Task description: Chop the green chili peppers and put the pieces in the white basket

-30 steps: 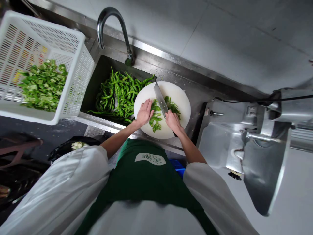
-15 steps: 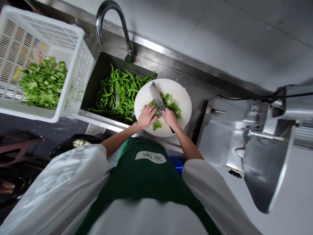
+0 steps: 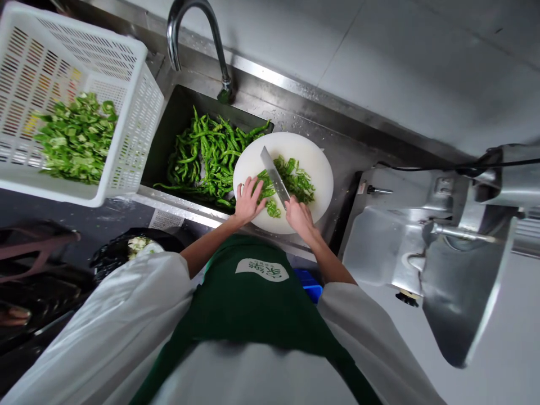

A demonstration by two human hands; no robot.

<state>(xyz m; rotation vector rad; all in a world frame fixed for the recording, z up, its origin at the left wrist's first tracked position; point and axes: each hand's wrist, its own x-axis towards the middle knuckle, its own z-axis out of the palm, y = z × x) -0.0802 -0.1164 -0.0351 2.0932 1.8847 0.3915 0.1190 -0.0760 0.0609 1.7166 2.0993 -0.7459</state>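
Note:
My right hand [image 3: 299, 216] is wrapped round the handle of a kitchen knife [image 3: 274, 176], whose broad blade points up and to the left over a round white cutting board [image 3: 320, 169]. My left hand [image 3: 248, 200] rests at the left side of the board with its fingers spread, beside the cut green peppers [image 3: 300, 183]. Some cut pieces lie between that hand and the blade; most lie right of the blade. Whether the left fingertips touch any pieces I cannot tell.
Left of the board, a dark sink basin [image 3: 160, 163] holds many whole long green peppers [image 3: 206, 152]. A curved faucet [image 3: 219, 50] rises behind it. Farther left stands a white plastic basket [image 3: 139, 112] with chopped greens [image 3: 80, 140]. A metal slicing machine [image 3: 422, 236] is at right.
My left hand has drawn back a little to the left and its fingers have spread. The knife has tilted, its blade now narrower to view, and more cut pieces show beside it.

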